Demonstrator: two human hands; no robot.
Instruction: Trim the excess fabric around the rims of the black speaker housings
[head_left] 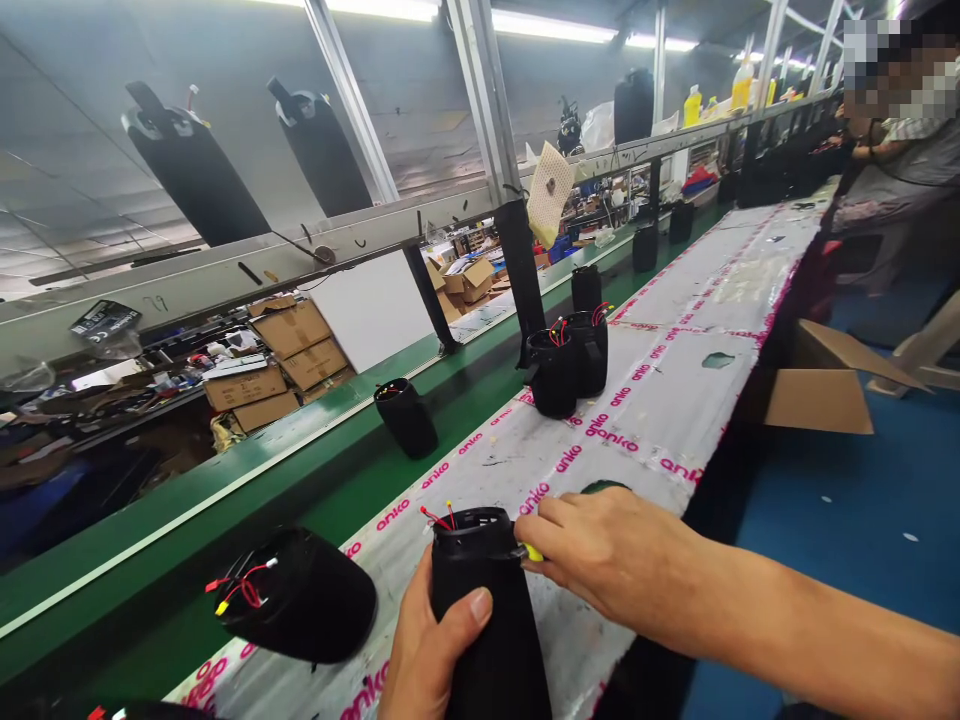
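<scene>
My left hand (431,635) is wrapped round a black cylindrical housing (491,640), held upright with its open end up. Red and yellow wire connectors (442,518) stick out of that opening. Against the right side of its rim is my right hand (592,545), closed on a small yellow-handled tool with a short metal tip (531,552). Most of the tool is hidden by the fingers, and its exact kind cannot be made out. Left of my hands, another black housing (315,600) lies tilted, its red wires and white and yellow plugs showing.
A white sheet printed with pink letters (480,480) covers the bench beside a green conveyor belt (300,500). Farther along stand two black housings with wires (553,375); another (405,418) is on the belt. A metal shelf (375,215) runs overhead. One person (900,170) works at far right, near an open cardboard box (817,400).
</scene>
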